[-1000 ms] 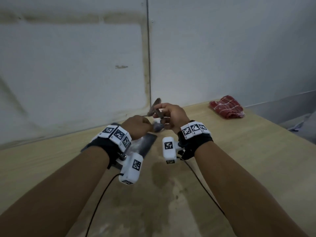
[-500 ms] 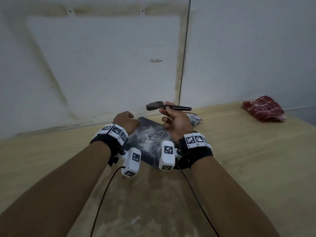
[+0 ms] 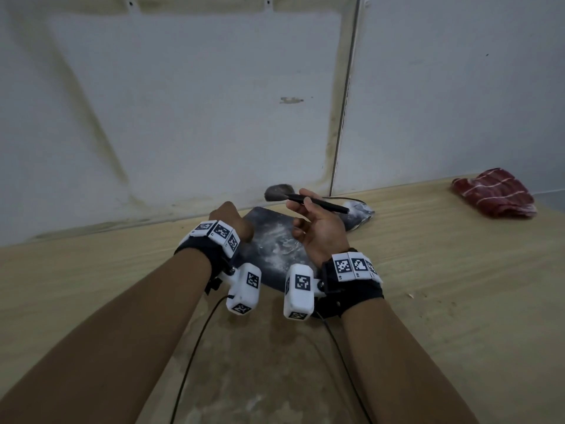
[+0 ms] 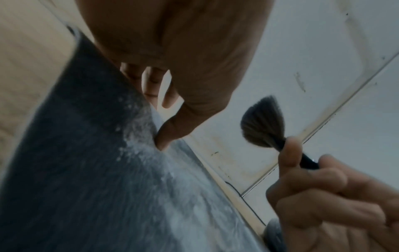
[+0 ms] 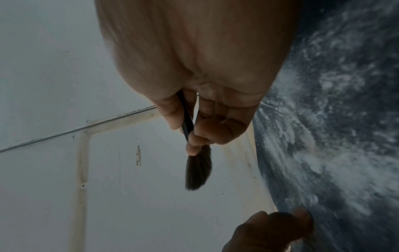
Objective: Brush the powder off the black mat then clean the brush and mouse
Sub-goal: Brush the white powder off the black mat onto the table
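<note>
A black mat smeared with white powder lies on the wooden table by the wall. My left hand pinches the mat's far left edge, thumb on top and fingers behind it. My right hand holds a black-handled brush level above the mat's far edge, its dark bristles pointing left. In the right wrist view the handle runs between thumb and fingers, with the bristles clear of the mat. A powder-dusted wired mouse sits just right of the mat.
A red striped cloth lies at the back right of the table. The grey wall stands directly behind the mat. The mouse's cable runs along the wall base. Pale powder stains mark the tabletop near me.
A second ago both hands met at the brush. My left hand has since dropped to the mat's edge, and the right hand has turned the brush level, bristles to the left.
</note>
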Motion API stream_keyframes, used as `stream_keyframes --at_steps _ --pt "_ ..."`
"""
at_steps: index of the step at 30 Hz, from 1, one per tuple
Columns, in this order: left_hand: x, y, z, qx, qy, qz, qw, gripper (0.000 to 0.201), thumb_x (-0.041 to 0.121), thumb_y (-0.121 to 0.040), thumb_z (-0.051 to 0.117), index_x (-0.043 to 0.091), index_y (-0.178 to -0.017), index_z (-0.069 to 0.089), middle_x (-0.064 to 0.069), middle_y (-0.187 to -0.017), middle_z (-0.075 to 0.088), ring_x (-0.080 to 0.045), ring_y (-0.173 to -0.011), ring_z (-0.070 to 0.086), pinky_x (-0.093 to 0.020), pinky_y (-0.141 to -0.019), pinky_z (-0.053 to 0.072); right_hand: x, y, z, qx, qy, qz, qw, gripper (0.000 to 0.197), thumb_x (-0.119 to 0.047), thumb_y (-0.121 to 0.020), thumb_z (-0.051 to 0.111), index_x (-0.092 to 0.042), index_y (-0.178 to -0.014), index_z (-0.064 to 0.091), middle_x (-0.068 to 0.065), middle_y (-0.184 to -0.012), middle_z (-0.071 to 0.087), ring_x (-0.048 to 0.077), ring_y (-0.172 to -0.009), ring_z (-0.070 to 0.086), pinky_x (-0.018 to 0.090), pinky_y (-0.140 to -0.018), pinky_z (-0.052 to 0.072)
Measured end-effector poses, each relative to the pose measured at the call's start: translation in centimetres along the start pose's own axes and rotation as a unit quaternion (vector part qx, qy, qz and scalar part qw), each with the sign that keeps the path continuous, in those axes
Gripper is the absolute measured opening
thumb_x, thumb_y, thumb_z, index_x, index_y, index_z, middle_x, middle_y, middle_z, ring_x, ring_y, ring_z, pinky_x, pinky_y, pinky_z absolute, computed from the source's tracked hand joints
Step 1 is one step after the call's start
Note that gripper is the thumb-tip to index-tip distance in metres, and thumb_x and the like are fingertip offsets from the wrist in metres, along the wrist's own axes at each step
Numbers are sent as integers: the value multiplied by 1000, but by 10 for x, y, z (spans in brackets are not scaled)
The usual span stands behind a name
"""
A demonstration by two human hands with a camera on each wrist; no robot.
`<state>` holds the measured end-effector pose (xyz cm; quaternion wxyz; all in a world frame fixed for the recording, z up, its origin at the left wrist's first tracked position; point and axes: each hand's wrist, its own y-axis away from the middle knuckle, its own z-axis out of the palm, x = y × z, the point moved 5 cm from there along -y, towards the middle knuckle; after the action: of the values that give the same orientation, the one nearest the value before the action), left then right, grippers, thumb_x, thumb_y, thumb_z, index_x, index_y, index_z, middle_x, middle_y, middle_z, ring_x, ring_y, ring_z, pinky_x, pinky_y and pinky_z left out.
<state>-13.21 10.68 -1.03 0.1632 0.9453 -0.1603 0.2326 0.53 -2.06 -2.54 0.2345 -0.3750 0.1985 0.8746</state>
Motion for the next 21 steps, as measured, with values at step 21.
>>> stream_keyframes --at_steps 21 --pt "8 25 29 -108 446 53 887 44 -20 -71 50 -1 -105 69 -27 -106 70 -38 -93 67 -50 -88 55 -48 3 1 -2 117 -76 990 22 -21 -99 58 -6 -86 66 7 -68 61 14 -50 53 22 -42 41"
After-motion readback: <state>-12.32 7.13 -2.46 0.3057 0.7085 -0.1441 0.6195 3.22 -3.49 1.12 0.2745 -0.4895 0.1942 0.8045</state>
